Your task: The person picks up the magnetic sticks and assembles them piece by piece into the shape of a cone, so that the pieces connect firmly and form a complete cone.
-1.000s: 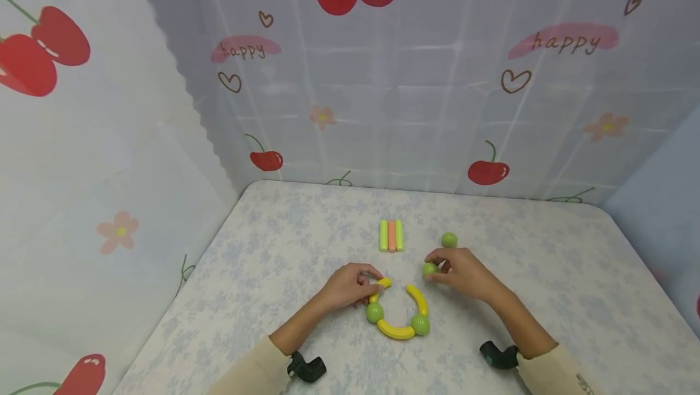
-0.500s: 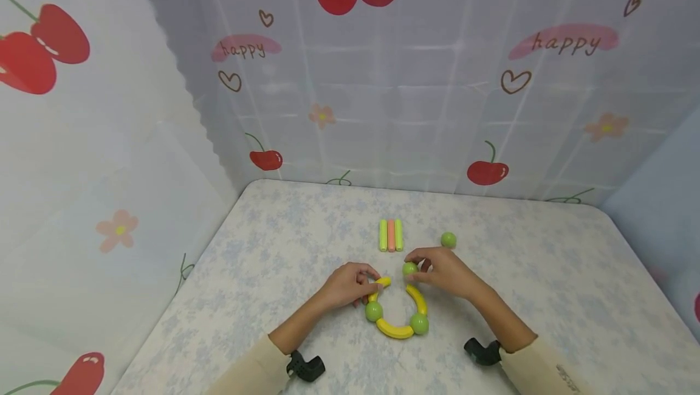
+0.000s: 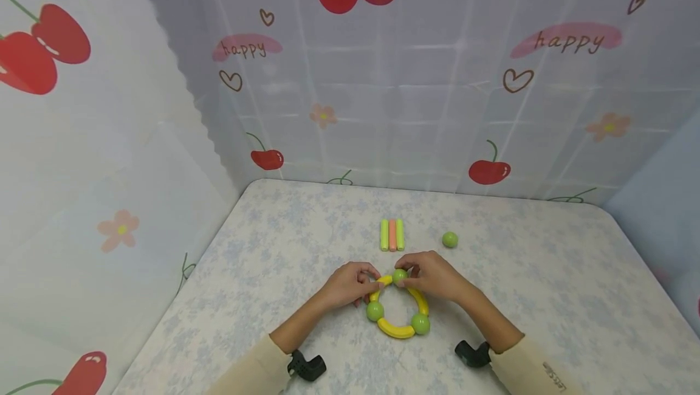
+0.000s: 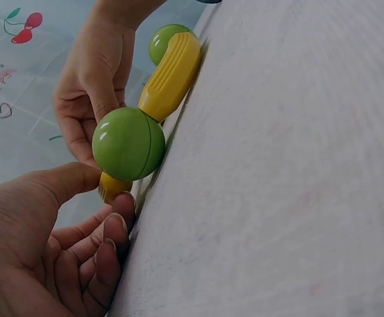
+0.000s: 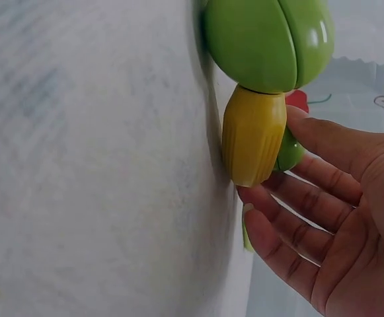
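Observation:
Yellow curved rods and green balls form a ring on the table in the head view. My left hand [image 3: 347, 285] pinches the left curved rod [image 3: 386, 280] between thumb and fingers. At the ring's far side, my right hand [image 3: 434, 274] grips a green ball [image 3: 400, 276] right between the ends of the left and right rods [image 3: 422, 302]. Two more green balls [image 3: 374, 311] join the near curved rod [image 3: 396, 330] to the side ones. In the right wrist view, the right rod [image 5: 254, 142] partly hides the gripped ball [image 5: 289, 152].
Beyond the ring, two lime sticks [image 3: 384, 235] lie side by side with a salmon-pink stick [image 3: 392, 236] between them. A loose green ball [image 3: 450, 239] sits at their right. A printed curtain [image 3: 404, 97] rises behind the table [image 3: 295, 231].
My right hand has carried the green ball leftward and toward me, from right of the ring into the gap at its far side. The left hand has stayed on its rod.

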The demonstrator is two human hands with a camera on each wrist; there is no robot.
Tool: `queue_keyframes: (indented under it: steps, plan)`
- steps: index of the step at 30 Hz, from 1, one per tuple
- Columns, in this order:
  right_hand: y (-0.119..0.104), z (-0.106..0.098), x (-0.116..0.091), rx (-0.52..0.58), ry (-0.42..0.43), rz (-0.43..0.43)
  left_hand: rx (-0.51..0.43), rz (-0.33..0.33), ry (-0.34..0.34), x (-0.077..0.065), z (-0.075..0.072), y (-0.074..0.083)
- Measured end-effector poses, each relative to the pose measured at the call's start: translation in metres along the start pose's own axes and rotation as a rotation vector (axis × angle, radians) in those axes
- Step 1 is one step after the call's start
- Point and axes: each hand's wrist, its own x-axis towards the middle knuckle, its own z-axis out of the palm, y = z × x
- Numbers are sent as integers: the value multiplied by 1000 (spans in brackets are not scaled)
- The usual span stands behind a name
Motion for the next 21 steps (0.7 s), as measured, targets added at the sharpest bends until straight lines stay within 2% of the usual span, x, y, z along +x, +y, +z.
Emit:
queue_keyframes:
  steps: [21]
  plan:
    - [-1, 2, -3, -5, 15, 5, -10, 6, 3, 0, 1, -1]
